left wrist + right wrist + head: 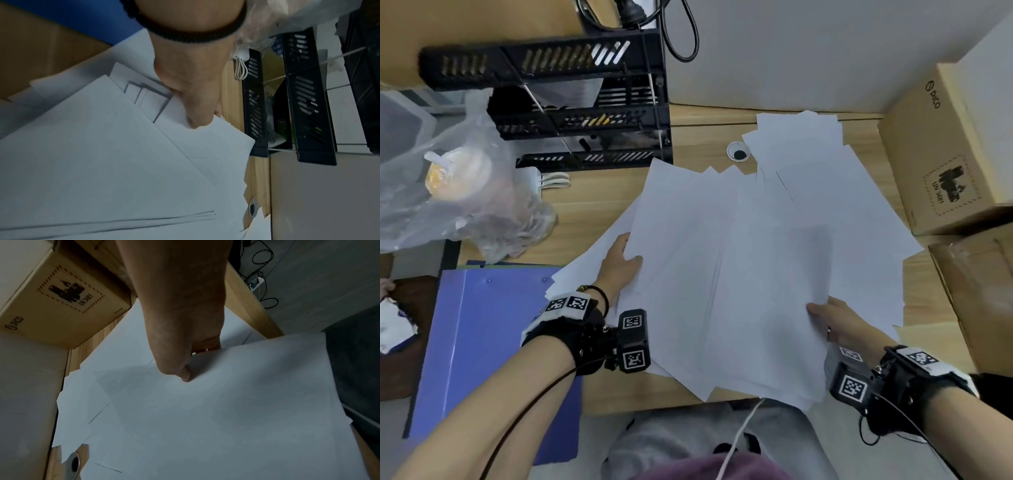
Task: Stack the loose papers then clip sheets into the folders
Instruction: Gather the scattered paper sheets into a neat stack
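Note:
A loose spread of white paper sheets (739, 260) covers the middle of the wooden desk (592, 198). My left hand (621, 262) grips the left edge of several sheets (144, 162), thumb on top and fingers tucked under. My right hand (832, 317) pinches the near right edge of the top sheets (226, 410), thumb pressed on the paper and fingers hidden beneath. The held sheets lift slightly off the pile. A blue folder (493, 342) lies shut at the desk's near left corner, partly under my left forearm.
A black tiered letter tray (585, 102) stands at the back left. A clear plastic bag with a cup (455, 185) sits left of it. Cardboard boxes (948, 154) line the right edge. A cable grommet (738, 151) sits behind the papers.

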`<state>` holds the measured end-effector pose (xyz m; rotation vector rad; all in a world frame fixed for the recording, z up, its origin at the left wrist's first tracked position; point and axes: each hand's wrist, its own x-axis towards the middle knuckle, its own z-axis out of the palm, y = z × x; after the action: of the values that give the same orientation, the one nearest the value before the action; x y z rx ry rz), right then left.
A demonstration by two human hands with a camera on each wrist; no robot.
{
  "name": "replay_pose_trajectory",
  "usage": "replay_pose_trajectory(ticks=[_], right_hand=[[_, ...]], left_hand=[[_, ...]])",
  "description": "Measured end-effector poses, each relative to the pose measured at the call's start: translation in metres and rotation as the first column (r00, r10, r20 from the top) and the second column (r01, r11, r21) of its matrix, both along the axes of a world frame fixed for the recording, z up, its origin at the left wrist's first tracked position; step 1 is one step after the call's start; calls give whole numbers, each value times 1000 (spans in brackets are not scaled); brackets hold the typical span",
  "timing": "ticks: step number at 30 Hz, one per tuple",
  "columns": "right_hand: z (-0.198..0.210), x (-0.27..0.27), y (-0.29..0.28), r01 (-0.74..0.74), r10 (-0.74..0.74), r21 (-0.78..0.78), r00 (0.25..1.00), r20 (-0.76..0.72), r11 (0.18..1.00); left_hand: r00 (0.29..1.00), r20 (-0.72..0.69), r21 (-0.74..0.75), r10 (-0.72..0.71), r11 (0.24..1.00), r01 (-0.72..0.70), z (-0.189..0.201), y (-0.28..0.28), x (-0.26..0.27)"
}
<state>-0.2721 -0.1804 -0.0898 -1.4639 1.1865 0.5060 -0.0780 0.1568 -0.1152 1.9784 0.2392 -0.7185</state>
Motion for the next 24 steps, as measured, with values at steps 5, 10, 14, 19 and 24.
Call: replay_pose_trajectory(ticks=[5, 10, 14, 19, 24], right_hand=[[-1, -5, 0, -5, 4, 94, 1000, 16, 996], [-4, 3, 3, 91, -93, 102, 995, 18, 991], [-16, 7, 10, 62, -65, 87, 997, 30, 994], [-19, 17, 30, -24, 17, 93, 997, 79, 995], [-13, 22, 27, -93, 91, 8, 989, 120, 996]], left_hand=[[964, -163, -13, -210, 978, 210, -4, -28, -13], [948, -252, -90, -194, 980, 176, -10, -32, -34], [922, -335, -146, -196, 977, 155, -13, -21, -38], [940, -302, -200, -157, 975, 99, -17, -17, -43], [986, -146, -131, -82, 989, 63, -15, -17, -42]])
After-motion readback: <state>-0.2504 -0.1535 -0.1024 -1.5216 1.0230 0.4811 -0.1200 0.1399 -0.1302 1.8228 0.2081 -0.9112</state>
